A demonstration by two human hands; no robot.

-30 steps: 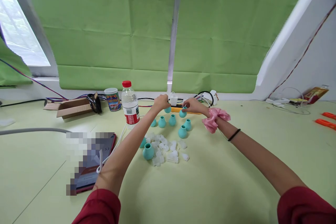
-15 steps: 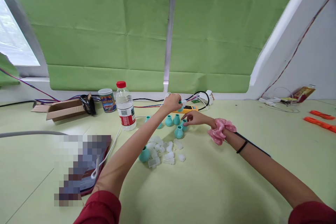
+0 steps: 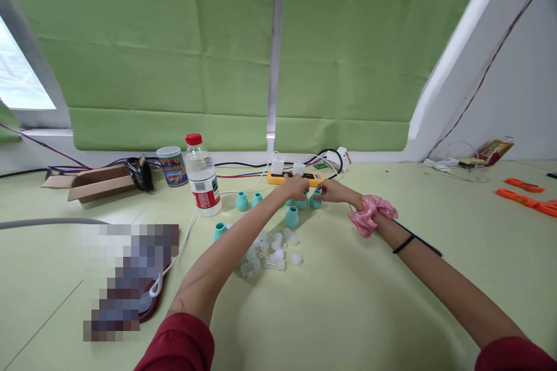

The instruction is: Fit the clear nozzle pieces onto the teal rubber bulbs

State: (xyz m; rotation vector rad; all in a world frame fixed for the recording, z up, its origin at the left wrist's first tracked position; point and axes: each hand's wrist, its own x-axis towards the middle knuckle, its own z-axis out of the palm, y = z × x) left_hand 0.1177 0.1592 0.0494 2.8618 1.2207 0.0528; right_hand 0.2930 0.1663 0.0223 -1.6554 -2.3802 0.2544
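Note:
Both my arms reach to the back of the table. My left hand (image 3: 296, 187) is closed, knuckles up, its fingertips down at a small teal bulb-shaped piece (image 3: 301, 204) with a narrow neck. Just to the right, my right hand (image 3: 333, 191) pinches the neck of another teal piece (image 3: 315, 200). Another teal piece (image 3: 292, 217) stands upright in front of them. Two more, including a teal piece (image 3: 242, 202), stand left of my left forearm; a nearer teal piece (image 3: 220, 231) is partly hidden by it. Translucent white plastic pieces (image 3: 275, 252) lie in a loose pile.
A yellow power strip (image 3: 278, 178) with white chargers lies behind my hands. To the left stand a water bottle (image 3: 203, 177), a can (image 3: 172, 166) and an opened cardboard box (image 3: 102, 182). A white cable (image 3: 185, 240) runs near a blurred-out phone. Orange strips (image 3: 524, 203) lie far right.
My left hand has come down and slightly right with the teal piece it held. My right hand has shifted right and up, with a teal piece at its fingertips. The view has shifted slightly.

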